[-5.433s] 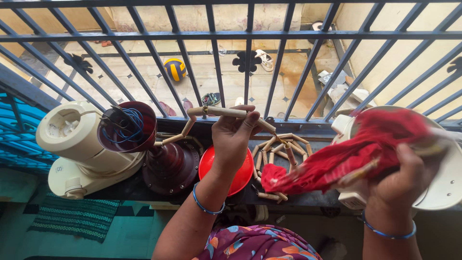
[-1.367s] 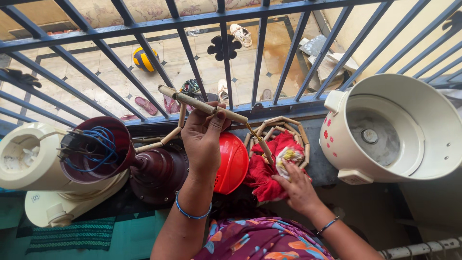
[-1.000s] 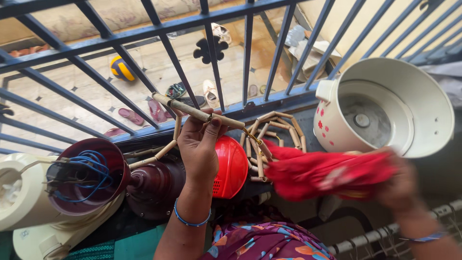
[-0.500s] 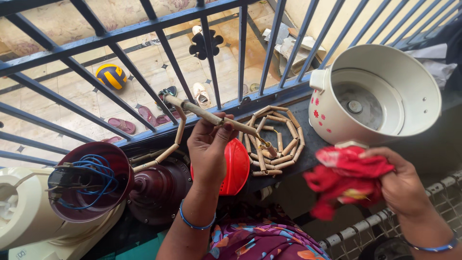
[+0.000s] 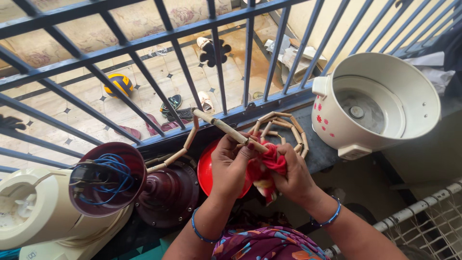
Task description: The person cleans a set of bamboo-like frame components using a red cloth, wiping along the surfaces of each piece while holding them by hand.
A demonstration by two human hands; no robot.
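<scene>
Hands: left (image 5: 231, 161) grips cane frame (image 5: 226, 130), right (image 5: 291, 171) grips red cloth (image 5: 267, 166); cooker (image 5: 380, 103) beside.

Cane frame (image 5: 226, 129): pale bamboo, matt, jointed. 
Red cloth (image 5: 267, 166): soft fabric, crumpled. 
Cooker pot (image 5: 378, 103) at right: white plastic, smooth, slight gloss. 
Railing (image 5: 219, 72) far: painted metal, dull. 
Maroon base (image 5: 168, 195): glossy plastic. 
Red bowl (image 5: 206, 169): shiny plastic.

Your left hand (image 5: 231, 163) and right hand (image 5: 291, 173) cover most of the red cloth (image 5: 267, 166) and part of the red lid (image 5: 208, 168). The cream appliance (image 5: 33, 216) at near left runs off the edge.
</scene>
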